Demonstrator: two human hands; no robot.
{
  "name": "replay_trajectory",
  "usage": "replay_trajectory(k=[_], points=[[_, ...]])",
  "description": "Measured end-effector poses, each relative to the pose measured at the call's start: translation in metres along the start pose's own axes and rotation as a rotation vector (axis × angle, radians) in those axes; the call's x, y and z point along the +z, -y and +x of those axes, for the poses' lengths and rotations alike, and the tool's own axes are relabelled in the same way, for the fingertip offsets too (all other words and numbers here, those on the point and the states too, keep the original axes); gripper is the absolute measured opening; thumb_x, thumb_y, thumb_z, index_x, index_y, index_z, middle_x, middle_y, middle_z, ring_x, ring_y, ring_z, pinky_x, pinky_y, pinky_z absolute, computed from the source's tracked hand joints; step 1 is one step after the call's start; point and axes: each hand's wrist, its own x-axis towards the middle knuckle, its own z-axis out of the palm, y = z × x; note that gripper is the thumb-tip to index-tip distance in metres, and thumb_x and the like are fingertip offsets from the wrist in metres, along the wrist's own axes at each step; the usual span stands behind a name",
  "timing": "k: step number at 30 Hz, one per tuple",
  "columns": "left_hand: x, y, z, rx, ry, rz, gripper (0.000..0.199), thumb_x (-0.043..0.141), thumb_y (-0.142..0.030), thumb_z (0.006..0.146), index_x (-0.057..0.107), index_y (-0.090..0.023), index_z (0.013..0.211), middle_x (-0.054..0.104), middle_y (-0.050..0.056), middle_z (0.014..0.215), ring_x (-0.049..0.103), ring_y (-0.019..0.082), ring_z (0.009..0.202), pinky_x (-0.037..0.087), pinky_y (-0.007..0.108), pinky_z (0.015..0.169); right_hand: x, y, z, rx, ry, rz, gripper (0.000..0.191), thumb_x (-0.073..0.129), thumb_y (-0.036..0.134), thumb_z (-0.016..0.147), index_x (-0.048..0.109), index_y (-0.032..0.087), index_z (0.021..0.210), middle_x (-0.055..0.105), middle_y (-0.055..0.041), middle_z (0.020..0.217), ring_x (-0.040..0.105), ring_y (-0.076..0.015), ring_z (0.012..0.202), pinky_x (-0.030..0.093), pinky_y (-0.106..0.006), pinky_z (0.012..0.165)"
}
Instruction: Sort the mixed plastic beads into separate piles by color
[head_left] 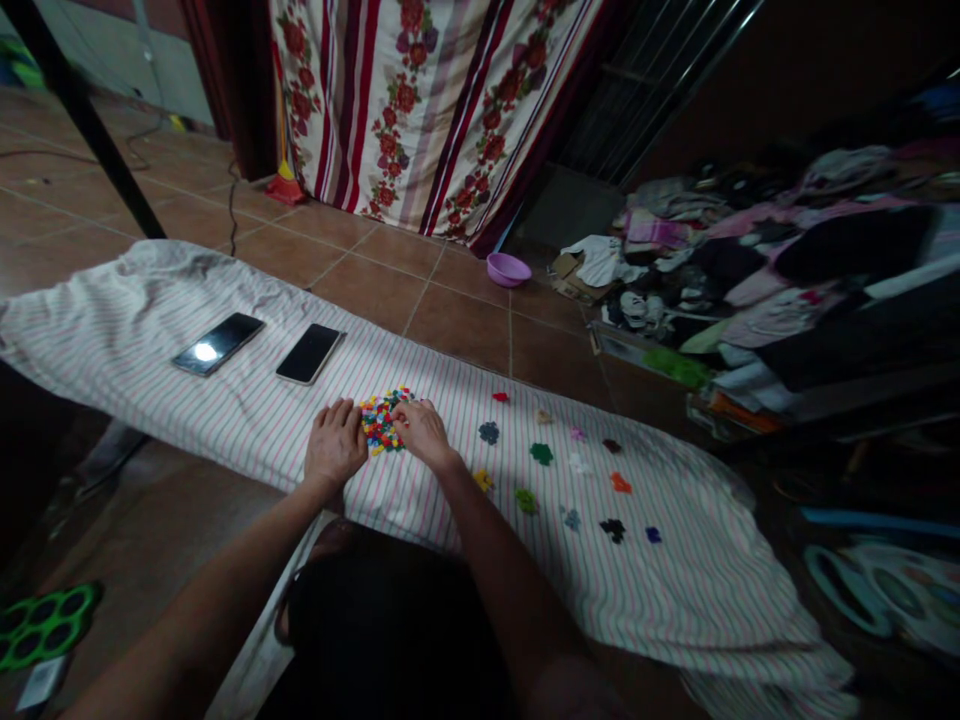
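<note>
We have a heap of small mixed pieces (379,414) in many colours on the cloth-covered bench (697,590), between our two hands. Our left hand (335,440) lies palm down at the left edge of the heap, its fingers stretched out side by side, with nothing visible in its grasp. Our right hand (421,428) bends over the right side of the heap with its fingers curled together; we cannot tell whether a piece sits between the fingertips.

To the right of our right hand, we see small single-colour clusters set apart from one another in rough rows. The far row has a red cluster (500,397), a tan cluster (544,416), a pink cluster (577,434) and a brown cluster (612,446). The middle row has a dark grey cluster (489,432), a green cluster (541,454), a white cluster (579,464) and an orange cluster (620,483). Nearest us are a yellow cluster (483,481) just beside our right forearm, then a lime cluster (526,500), a light grey cluster (571,518), a black cluster (613,530) and a dark blue cluster (653,535).

On the left part of the bench we see two phones lying flat: a near phone (310,353) and a farther phone (234,338), whose screen shows a bright reflection. Beyond the bench, a purple basin (508,269) stands on the tiled floor (375,285).
</note>
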Motion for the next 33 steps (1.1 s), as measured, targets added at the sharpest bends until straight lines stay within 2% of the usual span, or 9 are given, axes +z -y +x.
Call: replay_trajectory(k=[5, 13, 18, 22, 27, 33], points=[[0.0, 0.0, 0.0, -0.005, -0.006, -0.001, 0.039, 0.042, -0.026, 0.091, 0.065, -0.012, 0.119, 0.064, 0.017, 0.132, 0.056, 0.032, 0.128, 0.039, 0.048, 0.109, -0.003, 0.001, 0.002, -0.047, 0.06, -0.055, 0.014, 0.065, 0.019, 0.089, 0.074, 0.021, 0.1, 0.073, -0.0051, 0.099, 0.058, -0.0214, 0.099, 0.039, -0.033, 0.094], [-0.001, 0.0, 0.0, -0.007, -0.007, -0.018, 0.039, 0.043, -0.026, 0.091, 0.065, -0.012, 0.119, 0.065, 0.017, 0.132, 0.056, 0.032, 0.128, 0.039, 0.048, 0.11, -0.002, 0.008, 0.0, 0.06, -0.006, -0.108, 0.018, 0.058, 0.023, 0.094, 0.074, 0.023, 0.101, 0.072, -0.0063, 0.101, 0.057, -0.0215, 0.1, 0.04, -0.034, 0.093], [-0.001, -0.001, 0.0, -0.008, -0.003, -0.013, 0.04, 0.041, -0.026, 0.092, 0.065, -0.01, 0.12, 0.064, 0.018, 0.133, 0.056, 0.033, 0.128, 0.039, 0.048, 0.11, -0.006, 0.01, -0.002, 0.077, 0.032, -0.114, 0.027, 0.051, 0.022, 0.097, 0.075, 0.022, 0.107, 0.072, -0.0083, 0.107, 0.057, -0.0229, 0.102, 0.038, -0.035, 0.095], [0.0, -0.001, -0.001, -0.008, -0.007, -0.019, 0.04, 0.042, -0.026, 0.092, 0.065, -0.01, 0.119, 0.064, 0.018, 0.133, 0.056, 0.033, 0.128, 0.038, 0.049, 0.11, -0.008, 0.011, -0.001, 0.095, 0.05, -0.113, 0.025, 0.053, 0.023, 0.096, 0.075, 0.022, 0.108, 0.072, -0.0073, 0.109, 0.057, -0.0228, 0.105, 0.038, -0.033, 0.096], [0.0, -0.001, 0.0, -0.019, 0.002, -0.042, 0.04, 0.042, -0.026, 0.091, 0.065, -0.011, 0.12, 0.063, 0.019, 0.133, 0.054, 0.033, 0.13, 0.038, 0.05, 0.11, -0.005, 0.011, 0.0, 0.114, 0.029, -0.115, 0.022, 0.057, 0.026, 0.094, 0.075, 0.022, 0.107, 0.073, -0.0062, 0.107, 0.057, -0.0212, 0.104, 0.038, -0.031, 0.095], [-0.002, -0.001, 0.0, -0.03, 0.026, -0.053, 0.04, 0.043, -0.026, 0.091, 0.065, -0.01, 0.121, 0.063, 0.02, 0.133, 0.053, 0.034, 0.131, 0.036, 0.05, 0.111, -0.006, 0.007, -0.001, 0.115, 0.024, -0.124, 0.029, 0.05, 0.024, 0.096, 0.074, 0.025, 0.113, 0.073, -0.0057, 0.108, 0.058, -0.0204, 0.103, 0.038, -0.032, 0.095]])
